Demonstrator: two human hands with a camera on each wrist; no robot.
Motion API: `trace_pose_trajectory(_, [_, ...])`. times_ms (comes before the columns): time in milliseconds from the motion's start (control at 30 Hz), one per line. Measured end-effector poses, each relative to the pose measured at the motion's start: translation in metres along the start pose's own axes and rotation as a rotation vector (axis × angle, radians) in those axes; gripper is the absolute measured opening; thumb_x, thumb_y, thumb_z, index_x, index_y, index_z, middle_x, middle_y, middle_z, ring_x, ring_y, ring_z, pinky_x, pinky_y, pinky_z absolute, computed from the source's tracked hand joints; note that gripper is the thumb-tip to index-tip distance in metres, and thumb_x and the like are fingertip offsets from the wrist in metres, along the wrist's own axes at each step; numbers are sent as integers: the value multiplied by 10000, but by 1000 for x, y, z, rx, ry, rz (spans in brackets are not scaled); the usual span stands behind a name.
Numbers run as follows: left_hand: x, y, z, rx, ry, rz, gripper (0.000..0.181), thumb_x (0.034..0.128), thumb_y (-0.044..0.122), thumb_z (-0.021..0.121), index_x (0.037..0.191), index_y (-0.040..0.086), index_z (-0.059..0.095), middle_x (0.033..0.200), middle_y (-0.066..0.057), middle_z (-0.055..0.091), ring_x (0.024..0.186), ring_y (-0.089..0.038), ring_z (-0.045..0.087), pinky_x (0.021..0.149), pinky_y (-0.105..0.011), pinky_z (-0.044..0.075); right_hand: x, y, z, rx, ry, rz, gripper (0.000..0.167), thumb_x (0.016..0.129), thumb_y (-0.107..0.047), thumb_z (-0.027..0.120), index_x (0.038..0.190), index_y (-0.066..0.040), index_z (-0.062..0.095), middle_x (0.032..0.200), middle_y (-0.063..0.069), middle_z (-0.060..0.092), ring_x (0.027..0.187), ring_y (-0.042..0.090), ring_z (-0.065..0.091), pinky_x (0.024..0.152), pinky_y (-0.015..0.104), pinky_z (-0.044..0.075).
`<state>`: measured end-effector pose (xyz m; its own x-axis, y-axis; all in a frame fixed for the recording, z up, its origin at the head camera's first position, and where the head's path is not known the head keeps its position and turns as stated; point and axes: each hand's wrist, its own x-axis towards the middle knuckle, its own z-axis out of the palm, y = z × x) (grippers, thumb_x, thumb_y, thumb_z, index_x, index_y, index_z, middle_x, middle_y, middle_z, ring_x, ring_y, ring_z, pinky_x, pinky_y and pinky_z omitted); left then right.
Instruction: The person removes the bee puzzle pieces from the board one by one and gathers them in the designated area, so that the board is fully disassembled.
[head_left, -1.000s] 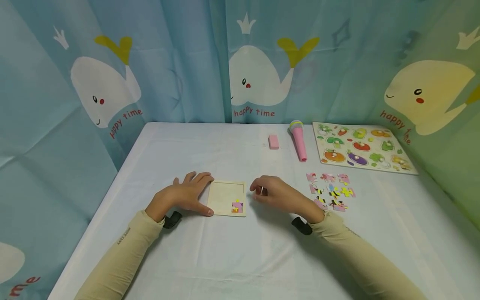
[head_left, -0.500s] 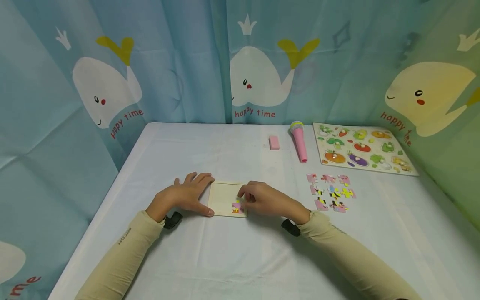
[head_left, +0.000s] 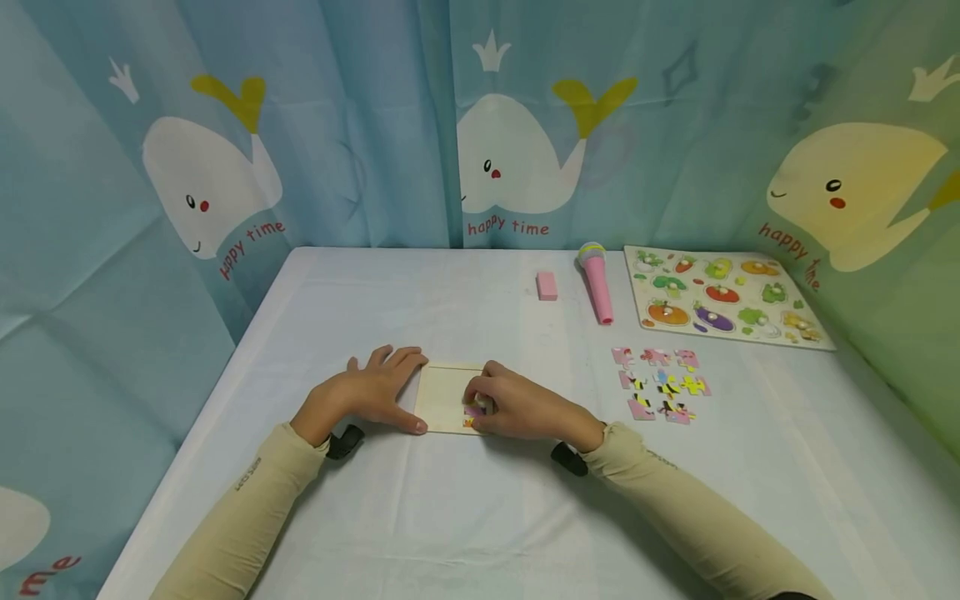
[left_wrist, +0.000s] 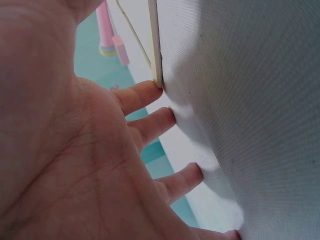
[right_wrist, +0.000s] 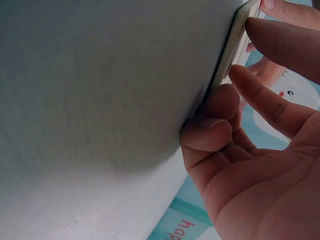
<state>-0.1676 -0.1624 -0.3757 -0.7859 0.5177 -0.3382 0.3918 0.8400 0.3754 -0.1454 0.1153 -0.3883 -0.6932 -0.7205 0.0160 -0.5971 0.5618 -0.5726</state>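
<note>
A small square wooden puzzle tray (head_left: 442, 396) lies on the white table. My left hand (head_left: 371, 387) is spread along its left side, thumb at the near corner and a fingertip at the far one; in the left wrist view a finger (left_wrist: 142, 95) touches the tray's edge. In the tray's near right corner sits a pink and yellow jigsaw piece (head_left: 471, 411), partly covered. My right hand (head_left: 525, 406) reaches over the tray's right side, thumb and forefinger pinching at that piece. Seen from the right wrist, the other fingers (right_wrist: 205, 135) curl beside the tray's edge.
Several loose jigsaw pieces (head_left: 641, 408) lie in rows to the right. Farther back are a pink block (head_left: 547, 286), a pink toy microphone (head_left: 597, 283) and a vegetable peg puzzle board (head_left: 727, 293). A whale-print curtain (head_left: 405, 125) hangs behind the table.
My right hand has moved left from beside the tray to over its right edge, bringing thumb and forefinger onto the corner piece. The left hand has stayed in place.
</note>
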Motion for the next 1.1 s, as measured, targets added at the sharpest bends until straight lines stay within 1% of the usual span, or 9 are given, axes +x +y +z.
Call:
trace_pose_trajectory(200, [-1,0,0,-2,-4,-4,1108,859,605,846,1675,118,275,1757,-120,174,1593,-490,100,1129,-846,126,-1,-2,1,18,1,-6,117,947,-61,795,1044,-98,740,1010,39,527,834,93,538,761,266,506])
trace_pose_trajectory(300, [-1,0,1,1,-5,-1,1105,860,604,845,1675,120,277,1756,-119,176,1593,-492,100,1127,-848,127,-1,-2,0,25,5,-14,113,947,-55,791,1033,-103,737,1006,40,526,838,100,531,761,269,497])
trace_pose_trajectory(433, [-1,-1,2,5,0,5,1099,866,601,842,1676,123,275,1757,-119,173,1593,-491,101,1126,-848,131,0,-1,0,25,28,-50,80,968,-48,771,1010,-104,732,978,23,564,845,121,525,748,281,488])
trace_pose_trajectory(533, [-1,0,1,2,3,5,1098,866,598,843,1677,124,274,1758,-122,174,1593,-493,99,1124,-850,131,2,1,0,12,52,-92,89,988,8,718,995,-81,729,944,-6,622,846,114,549,755,284,503])
trace_pose_trajectory(633, [0,0,1,0,6,3,1097,861,598,848,1672,126,282,1756,-123,179,1590,-498,102,1120,-855,131,3,1,0,23,76,-109,154,986,88,661,973,-54,719,915,-15,666,832,101,578,757,289,526])
trace_pose_trajectory(733, [0,0,1,-1,7,-3,1095,857,599,851,1670,132,285,1755,-116,182,1591,-496,100,1120,-855,129,3,0,0,56,85,-100,204,980,135,622,959,-49,708,904,-4,680,820,91,578,753,283,529])
trace_pose_trajectory(900, [1,0,2,-2,7,-5,1099,855,603,851,1671,134,284,1755,-115,183,1591,-494,101,1121,-855,127,3,-1,-1,82,80,-76,220,979,139,597,958,-56,696,897,-7,666,802,76,549,720,262,502])
trace_pose_trajectory(1100, [0,1,2,1,10,1,1101,855,601,850,1671,124,286,1755,-124,186,1588,-496,109,1119,-854,133,-4,0,-5,85,124,-46,201,963,137,613,945,-51,681,862,-9,630,769,91,522,685,266,473])
